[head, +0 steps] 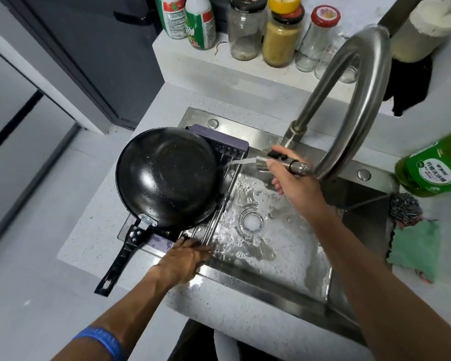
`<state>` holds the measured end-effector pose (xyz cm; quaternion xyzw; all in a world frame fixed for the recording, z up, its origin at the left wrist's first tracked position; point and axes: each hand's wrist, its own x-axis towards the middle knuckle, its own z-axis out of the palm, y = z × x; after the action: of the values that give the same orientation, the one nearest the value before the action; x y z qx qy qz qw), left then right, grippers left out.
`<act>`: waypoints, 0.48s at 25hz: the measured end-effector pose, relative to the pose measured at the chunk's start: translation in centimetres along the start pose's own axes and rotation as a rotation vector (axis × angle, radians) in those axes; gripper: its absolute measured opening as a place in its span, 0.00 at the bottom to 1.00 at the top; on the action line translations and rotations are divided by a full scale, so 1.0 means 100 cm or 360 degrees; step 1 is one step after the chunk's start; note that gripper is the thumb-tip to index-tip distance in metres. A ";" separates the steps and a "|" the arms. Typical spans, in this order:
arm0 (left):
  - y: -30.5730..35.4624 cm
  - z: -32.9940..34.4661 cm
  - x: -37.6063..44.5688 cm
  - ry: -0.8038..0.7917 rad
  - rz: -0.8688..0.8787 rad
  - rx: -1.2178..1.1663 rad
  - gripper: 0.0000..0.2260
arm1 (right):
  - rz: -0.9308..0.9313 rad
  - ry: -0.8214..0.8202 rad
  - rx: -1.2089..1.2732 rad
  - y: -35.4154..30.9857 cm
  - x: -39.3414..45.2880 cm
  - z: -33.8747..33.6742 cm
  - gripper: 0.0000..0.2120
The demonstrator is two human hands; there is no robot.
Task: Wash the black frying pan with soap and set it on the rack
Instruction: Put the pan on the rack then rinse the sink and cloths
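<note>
- I see the steel sink (268, 285) as the biggest item: brushed rectangular basin, foamy water pooled round the round drain (253, 220), directly under my right grip.
- Curved steel faucet (359, 100) arches over the basin; its pull-out spray head (276, 162) points left.
- Black frying pan (167, 175): round, glossy, wet, open side up, sitting on the rack (229, 149) at the sink's left end. Its flat black handle (117, 259) runs down-left, just left of my left hand.
- Rack is purple plastic with dark slots and thin metal rails, mostly hidden under the pan.
- Right hand (289, 175): arm reaches in from lower right, fingers wrapped round the spray head. Water jet leaves it leftward and hits the pan's right rim.
- Left hand (185, 256): arm comes from lower left, palm down, fingers curled over the rack's near edge, gripping it, below the pan.
- Green soap bottle (435, 168) lies tilted well right of the right grip.
- Steel wool scrubber (404, 207) and green cloth (414, 248) sit below that bottle.
- Blue wristband (102, 342) on the left forearm.
</note>
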<state>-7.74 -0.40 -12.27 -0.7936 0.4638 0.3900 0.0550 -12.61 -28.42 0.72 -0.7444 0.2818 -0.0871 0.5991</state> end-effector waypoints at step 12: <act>0.045 0.011 -0.008 0.0041 -0.0247 0.0273 0.31 | 0.0176 0.0338 -0.0548 0.044 -0.015 -0.102 0.06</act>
<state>-12.10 -1.93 -11.27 -0.8244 0.4333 0.3334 0.1467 -20.06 -36.78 -0.41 -0.8059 0.3944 -0.0826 0.4339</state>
